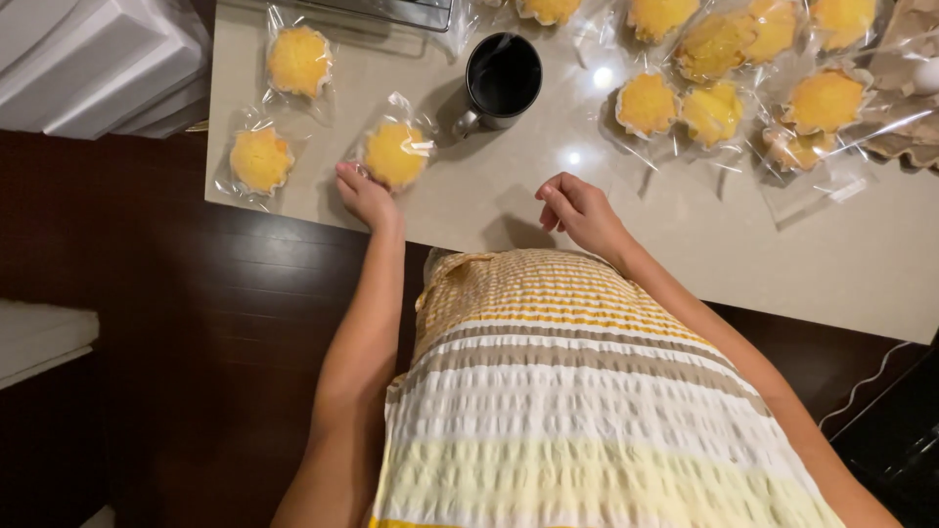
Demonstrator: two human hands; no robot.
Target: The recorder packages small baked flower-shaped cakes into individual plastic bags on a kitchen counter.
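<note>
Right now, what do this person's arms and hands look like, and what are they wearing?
Both arms are bare, with no sleeves reaching them. The left hand and right hand show no gloves, rings, watch or bracelets. The person wears a crinkled striped garment with yellow, white and taupe bands.

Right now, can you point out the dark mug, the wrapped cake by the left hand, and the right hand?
dark mug (503,74), head view, on its dark inside.
wrapped cake (394,154), head view, on its yellow top.
right hand (579,208), head view, on its back.

bare arms, sleeveless puckered dress striped yellow, taupe and white.
</note>
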